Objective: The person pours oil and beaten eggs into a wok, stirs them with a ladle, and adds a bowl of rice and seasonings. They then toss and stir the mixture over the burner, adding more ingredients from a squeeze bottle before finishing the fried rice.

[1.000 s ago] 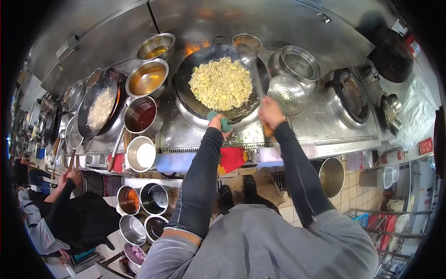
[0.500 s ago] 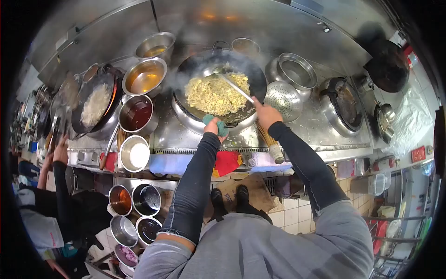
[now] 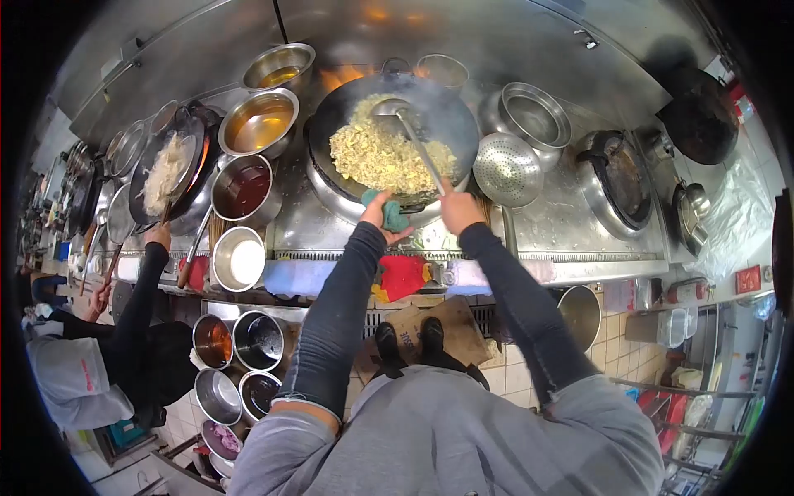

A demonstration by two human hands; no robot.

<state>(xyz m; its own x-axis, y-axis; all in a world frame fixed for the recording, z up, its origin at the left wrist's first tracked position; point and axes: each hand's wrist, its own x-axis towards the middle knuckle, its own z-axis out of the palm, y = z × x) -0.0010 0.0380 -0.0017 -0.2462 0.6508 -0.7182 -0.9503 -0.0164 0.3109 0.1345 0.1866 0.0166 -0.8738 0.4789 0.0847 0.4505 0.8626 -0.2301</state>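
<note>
A large black wok holds yellowish fried rice with steam over it. My left hand is closed around a green cloth at the wok's near rim. In my right hand is the handle of a metal ladle, whose bowl rests at the upper part of the rice. Orange flames show behind the wok's far left rim.
Left of the wok are bowls of yellow liquid, a pot of dark red sauce and a white-filled pot. A perforated strainer lies right. A co-worker handles another wok at far left.
The ladle has moved up and become more upright, and my right hand has shifted left. Flames have appeared behind the wok. The strainer's handle now shows. The co-worker's arm has moved right.
</note>
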